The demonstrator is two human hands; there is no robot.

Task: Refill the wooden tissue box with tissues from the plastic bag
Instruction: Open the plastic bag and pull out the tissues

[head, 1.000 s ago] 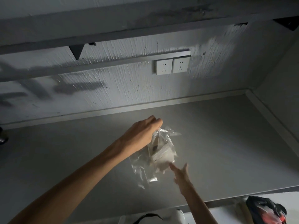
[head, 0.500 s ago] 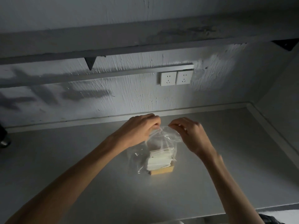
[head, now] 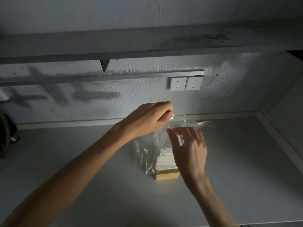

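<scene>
Plastic bag (head: 147, 153), clear and crinkled, stands upright on the grey surface (head: 98, 185) near the middle of my feed, its mouth pulled up and open toward the wall. My left hand (head: 147, 120) pinches the left edge of that mouth between curled fingers and thumb, holding the film up. My right hand (head: 190, 149) hovers in front of the right side of the bag with its fingers loosely spread and holding nothing I can make out. It is blurred, and I cannot tell whether the fingertips touch the film. Through the plastic I see a white stack of tissues (head: 165, 158), and directly under it the pale wooden tissue box (head: 167, 175) resting on the surface. I cannot tell if the box sits inside the bag or just beneath it. On the rough wall behind, two white sockets (head: 185, 83) sit under a grey rail, with a shelf (head: 131, 46) above. A dark object (head: 6, 135) stands at the far left edge.
</scene>
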